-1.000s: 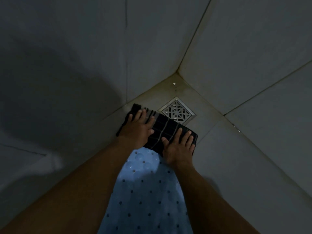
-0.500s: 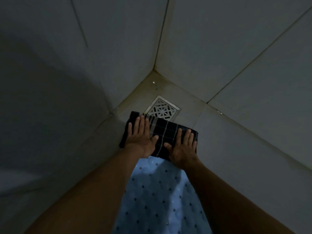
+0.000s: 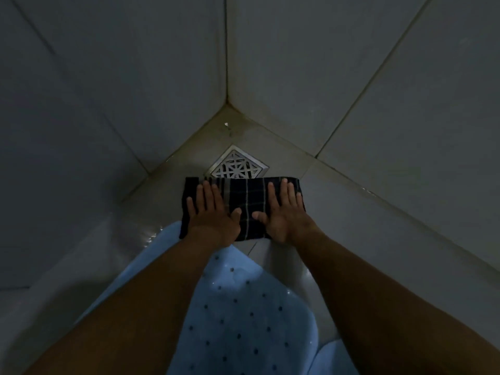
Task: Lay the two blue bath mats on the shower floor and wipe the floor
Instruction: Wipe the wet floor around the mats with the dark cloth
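A dark plaid cloth (image 3: 247, 204), folded into a rectangle, lies flat on the shower floor just in front of the drain. My left hand (image 3: 212, 213) presses its left half with straight, spread fingers. On its right half my right hand (image 3: 284, 212) presses the same way. A light blue bath mat (image 3: 243, 315) with small dark holes lies on the floor under my forearms. The rounded edge of a second blue mat (image 3: 331, 358) shows at the bottom right.
A square metal drain grate (image 3: 238, 166) sits in the floor corner behind the cloth. Two grey tiled walls (image 3: 338, 77) meet right behind it. Wet pale floor tile (image 3: 378, 239) spreads to the right and left of the mat.
Both hands have slid the cloth rightward along the floor in front of the drain and squared it to the corner. My view has swung so the corner sits centred.
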`<state>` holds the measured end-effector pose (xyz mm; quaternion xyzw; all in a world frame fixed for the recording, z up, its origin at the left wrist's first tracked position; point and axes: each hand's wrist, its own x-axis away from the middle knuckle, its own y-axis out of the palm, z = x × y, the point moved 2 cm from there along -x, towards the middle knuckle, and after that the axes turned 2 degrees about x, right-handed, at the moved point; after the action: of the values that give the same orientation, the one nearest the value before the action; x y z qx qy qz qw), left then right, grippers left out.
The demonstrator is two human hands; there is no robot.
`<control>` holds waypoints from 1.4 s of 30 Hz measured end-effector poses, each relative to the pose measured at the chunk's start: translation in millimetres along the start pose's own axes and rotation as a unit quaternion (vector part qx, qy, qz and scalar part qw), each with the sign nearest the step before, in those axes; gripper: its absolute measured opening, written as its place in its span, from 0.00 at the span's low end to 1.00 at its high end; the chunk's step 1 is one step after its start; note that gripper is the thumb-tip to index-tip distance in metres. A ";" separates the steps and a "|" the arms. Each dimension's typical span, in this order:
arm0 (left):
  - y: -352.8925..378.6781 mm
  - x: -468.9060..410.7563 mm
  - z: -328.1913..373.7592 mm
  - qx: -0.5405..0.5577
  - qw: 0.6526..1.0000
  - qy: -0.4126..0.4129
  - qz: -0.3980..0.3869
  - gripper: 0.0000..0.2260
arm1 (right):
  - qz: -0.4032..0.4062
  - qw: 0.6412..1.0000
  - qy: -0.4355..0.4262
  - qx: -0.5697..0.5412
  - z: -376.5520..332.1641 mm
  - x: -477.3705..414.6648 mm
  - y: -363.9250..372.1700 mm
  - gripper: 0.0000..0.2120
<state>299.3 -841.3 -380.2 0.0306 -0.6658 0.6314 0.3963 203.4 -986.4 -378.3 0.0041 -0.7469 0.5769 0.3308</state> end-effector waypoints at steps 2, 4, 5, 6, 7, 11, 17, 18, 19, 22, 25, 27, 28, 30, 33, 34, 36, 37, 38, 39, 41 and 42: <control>5.8 2.0 20.1 0.030 0.999 -0.042 0.007 0.37 | 0.000 0.999 -0.038 0.023 21.8 -12.1 -9.0 0.40; 11.9 5.4 40.7 0.063 0.994 -0.086 0.015 0.36 | -0.005 0.996 -0.076 0.040 40.9 -22.0 -17.9 0.40; 14.6 8.3 50.9 0.079 0.991 -0.105 0.020 0.36 | -0.009 0.994 -0.093 0.052 48.5 -25.4 -21.7 0.40; 17.7 11.7 61.5 0.095 0.988 -0.121 0.025 0.36 | -0.011 0.992 -0.110 0.062 55.8 -28.3 -24.6 0.40; 21.6 15.5 72.2 0.110 0.984 -0.136 0.033 0.36 | -0.011 0.990 -0.128 0.065 62.6 -31.1 -27.1 0.40; 35.4 13.8 105.6 0.140 0.969 -0.191 0.066 0.36 | -0.014 0.980 -0.182 0.078 88.6 -46.8 -31.0 0.40; 33.2 2.6 110.4 0.152 0.968 -0.192 0.061 0.36 | -0.021 0.978 -0.199 0.065 101.0 -55.5 -36.6 0.36; 33.3 1.8 110.1 0.151 0.968 -0.190 0.063 0.36 | -0.018 0.979 -0.193 0.069 100.8 -55.8 -35.8 0.36; 34.4 0.6 109.9 0.152 0.968 -0.189 0.066 0.36 | -0.011 0.979 -0.188 0.077 100.6 -56.2 -33.8 0.35; 33.6 -2.0 107.4 0.162 0.966 -0.188 0.075 0.36 | 0.026 0.979 -0.182 0.088 96.7 -56.3 -29.7 0.34; 32.6 -1.4 108.8 0.158 0.967 -0.182 0.081 0.36 | 0.028 0.979 -0.174 0.099 95.3 -56.3 -28.9 0.34; 32.0 -2.4 109.3 0.161 0.967 -0.178 0.084 0.36 | 0.008 0.981 -0.165 0.101 95.4 -58.6 -31.3 0.34; 32.5 -2.8 109.4 0.162 0.967 -0.178 0.087 0.36 | 0.001 0.982 -0.161 0.102 95.4 -59.4 -32.7 0.34; 33.6 -3.9 109.9 0.163 0.966 -0.179 0.090 0.36 | -0.011 0.982 -0.159 0.106 95.7 -60.0 -34.0 0.34; 31.6 -5.7 110.3 0.169 0.966 -0.178 0.084 0.36 | -0.019 0.983 -0.154 0.097 96.5 -60.3 -35.8 0.34; 30.6 -6.2 109.8 0.169 0.966 -0.180 0.083 0.36 | -0.020 0.983 -0.155 0.096 96.1 -61.4 -36.8 0.34; 29.1 -5.6 111.8 0.173 0.965 -0.182 0.075 0.36 | -0.023 0.983 -0.157 0.092 99.0 -60.8 -37.3 0.34; 28.6 -5.7 111.8 0.169 0.965 -0.184 0.077 0.36 | -0.018 0.983 -0.160 0.092 99.6 -61.6 -37.1 0.34; 29.2 -4.2 111.5 0.163 0.965 -0.188 0.079 0.36 | -0.014 0.982 -0.165 0.094 98.8 -61.5 -36.2 0.34; 29.7 -3.1 112.0 0.161 0.965 -0.191 0.081 0.35 | -0.011 0.981 -0.171 0.096 99.3 -61.0 -35.6 0.34; 31.4 -2.0 114.9 0.156 0.966 -0.190 0.085 0.35 | 0.002 0.979 -0.177 0.099 102.9 -59.2 -34.0 0.34; 32.1 -2.2 115.9 0.153 0.966 -0.191 0.090 0.35 | 0.011 0.978 -0.181 0.098 104.2 -59.1 -33.6 0.34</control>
<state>226.7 -936.2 -394.7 0.1507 -0.6248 0.7411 0.1942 211.6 -1109.9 -390.9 0.1330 -0.7343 0.6403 0.1817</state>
